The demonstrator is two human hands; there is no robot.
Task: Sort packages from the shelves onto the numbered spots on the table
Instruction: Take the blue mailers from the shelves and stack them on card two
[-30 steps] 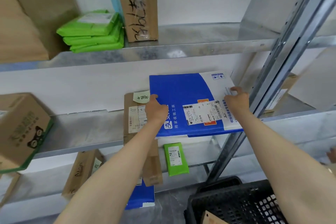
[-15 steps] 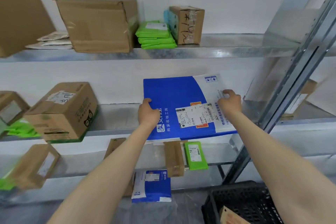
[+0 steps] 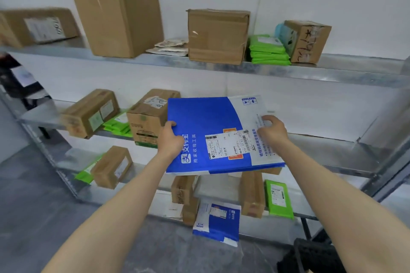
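Left hand [image 3: 172, 139] grips the left edge of the blue-and-white mailer [image 3: 210, 122], thumb on the top face, fingers curled under. Right hand [image 3: 271, 131] pinches the white right-hand side, fingers curled over it. The mailer is face up and slightly tilted in front of the middle shelf [image 3: 321, 150], near edge past the shelf lip. I can't tell whether its far edge rests on the shelf.

My read on progress: this package is at the pick stage and not yet placed. Plenty left to sort — cardboard boxes [image 3: 217, 35] and green mailers [image 3: 267, 54] on the top shelf [image 3: 332, 71], more on the middle one, and a smaller blue mailer [image 3: 218, 221] by the lower shelf [image 3: 106, 197].

Not visible: the table and its numbered spots, so no count of what's done. The shipping label [image 3: 224, 144] is too small to read. The black crate [image 3: 310, 255] is cut off bottom right — contents unclear. The left end of the shelves is blurred.
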